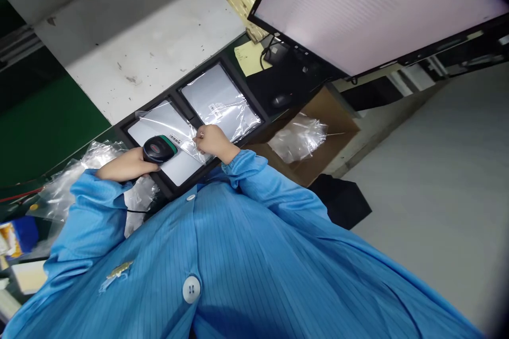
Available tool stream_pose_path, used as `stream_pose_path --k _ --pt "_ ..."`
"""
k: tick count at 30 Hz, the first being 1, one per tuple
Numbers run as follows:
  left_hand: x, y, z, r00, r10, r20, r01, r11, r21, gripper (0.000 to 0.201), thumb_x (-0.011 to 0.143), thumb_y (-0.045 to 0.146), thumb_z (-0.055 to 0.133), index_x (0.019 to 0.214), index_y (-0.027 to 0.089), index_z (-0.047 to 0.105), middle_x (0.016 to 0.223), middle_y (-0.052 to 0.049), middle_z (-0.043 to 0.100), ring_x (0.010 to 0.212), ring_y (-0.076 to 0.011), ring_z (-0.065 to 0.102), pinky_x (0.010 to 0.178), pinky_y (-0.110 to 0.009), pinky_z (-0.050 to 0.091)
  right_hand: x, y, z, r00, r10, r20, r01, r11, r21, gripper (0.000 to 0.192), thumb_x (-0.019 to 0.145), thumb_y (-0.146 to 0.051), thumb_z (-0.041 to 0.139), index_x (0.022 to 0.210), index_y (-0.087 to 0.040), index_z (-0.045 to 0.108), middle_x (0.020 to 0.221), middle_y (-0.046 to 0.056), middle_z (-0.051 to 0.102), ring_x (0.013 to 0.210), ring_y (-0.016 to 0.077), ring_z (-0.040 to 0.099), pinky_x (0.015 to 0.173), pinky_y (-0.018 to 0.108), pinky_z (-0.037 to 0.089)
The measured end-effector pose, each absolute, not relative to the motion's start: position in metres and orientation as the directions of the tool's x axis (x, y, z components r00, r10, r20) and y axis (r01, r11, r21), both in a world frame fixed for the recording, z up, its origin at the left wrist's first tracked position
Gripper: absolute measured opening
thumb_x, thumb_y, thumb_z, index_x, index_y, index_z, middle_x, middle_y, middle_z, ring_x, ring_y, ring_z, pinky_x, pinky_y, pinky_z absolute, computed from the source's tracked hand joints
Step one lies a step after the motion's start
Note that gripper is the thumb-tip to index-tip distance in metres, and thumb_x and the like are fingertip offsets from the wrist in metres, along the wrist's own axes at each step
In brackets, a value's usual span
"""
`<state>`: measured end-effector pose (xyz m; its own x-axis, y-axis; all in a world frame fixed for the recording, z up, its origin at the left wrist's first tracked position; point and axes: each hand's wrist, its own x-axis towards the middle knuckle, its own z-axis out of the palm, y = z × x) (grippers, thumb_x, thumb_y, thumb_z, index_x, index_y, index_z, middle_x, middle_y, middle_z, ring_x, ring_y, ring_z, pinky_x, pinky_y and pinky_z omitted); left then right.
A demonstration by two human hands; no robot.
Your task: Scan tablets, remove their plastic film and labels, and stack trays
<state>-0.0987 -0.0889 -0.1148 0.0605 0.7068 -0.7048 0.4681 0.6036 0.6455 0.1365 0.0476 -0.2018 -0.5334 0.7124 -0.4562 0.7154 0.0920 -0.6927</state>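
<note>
My left hand [121, 167] grips a black handheld barcode scanner [158, 148], its head over the near silver flat device [175, 161]. That device lies in a clear plastic bag in a black tray [169, 188] and carries a barcode label [175, 139] just beside the scanner. My right hand [212, 140] pinches the plastic bag at the device's far edge. A second bagged silver device [217, 100] lies in the tray's far slot. My blue coat fills the lower part of the view.
A large lit monitor [374, 5] hangs over the right side, with a black mouse [281, 99] and a yellow note [248, 57] under it. A cardboard box [318, 159] holds crumpled plastic bags. More loose bags [79, 169] pile at the left.
</note>
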Motion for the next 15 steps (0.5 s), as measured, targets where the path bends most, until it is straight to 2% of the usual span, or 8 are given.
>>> stream_pose_path --k 4,8,11,13,15 --pt "-0.094 -0.084 -0.11 0.059 0.718 -0.693 0.488 0.585 0.647 0.041 0.064 0.058 0.078 0.07 0.021 0.062 0.06 -0.006 0.059 0.055 -0.0238 0.057 0.047 -0.031 0.046 0.136 0.048 -0.2 -0.552 0.707 -0.441 0.718 0.134 -0.683 0.014 0.086 -0.015 0.075 0.074 -0.019 0.069 0.059 0.002 0.066 0.064 0.0216 0.07 0.072 0.03 0.052" --pt "-0.092 -0.077 -0.106 -0.037 0.773 -0.633 0.484 0.569 0.665 0.042 0.057 0.055 0.082 0.076 0.022 0.066 0.064 -0.005 0.062 0.063 -0.0273 0.064 0.056 -0.035 0.054 0.136 0.049 -0.199 -0.561 0.698 -0.445 0.694 0.104 -0.712 0.013 0.09 -0.016 0.075 0.077 -0.018 0.072 0.056 0.002 0.065 0.062 0.021 0.069 0.072 0.03 0.051" --pt "-0.094 -0.091 -0.107 -0.102 0.752 -0.651 0.418 0.626 0.658 0.043 0.052 0.053 0.085 0.075 0.022 0.067 0.065 -0.004 0.064 0.064 -0.0267 0.063 0.059 -0.036 0.055 0.136 0.05 -0.194 -0.555 0.687 -0.469 0.683 0.054 -0.729 0.009 0.09 -0.017 0.077 0.081 -0.017 0.075 0.059 0.001 0.068 0.062 0.0201 0.07 0.073 0.029 0.05" --pt "-0.093 -0.111 -0.109 -0.253 0.715 -0.652 0.291 0.699 0.653 0.042 0.05 0.053 0.084 0.074 0.023 0.067 0.065 -0.003 0.066 0.062 -0.0255 0.062 0.059 -0.037 0.054 0.137 0.049 -0.187 -0.62 0.646 -0.445 0.616 0.049 -0.786 0.007 0.087 -0.019 0.084 0.082 -0.018 0.078 0.069 0.002 0.075 0.069 0.0191 0.072 0.075 0.028 0.05" --pt "-0.086 -0.132 -0.114 -0.548 0.625 -0.556 0.126 0.719 0.683 0.037 0.057 0.06 0.077 0.072 0.028 0.064 0.061 0.001 0.064 0.062 -0.0255 0.063 0.058 -0.039 0.054 0.138 0.048 -0.176 -0.762 0.5 -0.411 0.498 0.047 -0.866 0.009 0.083 -0.023 0.09 0.085 -0.019 0.082 0.086 0.002 0.081 0.084 0.0189 0.076 0.08 0.025 0.051"
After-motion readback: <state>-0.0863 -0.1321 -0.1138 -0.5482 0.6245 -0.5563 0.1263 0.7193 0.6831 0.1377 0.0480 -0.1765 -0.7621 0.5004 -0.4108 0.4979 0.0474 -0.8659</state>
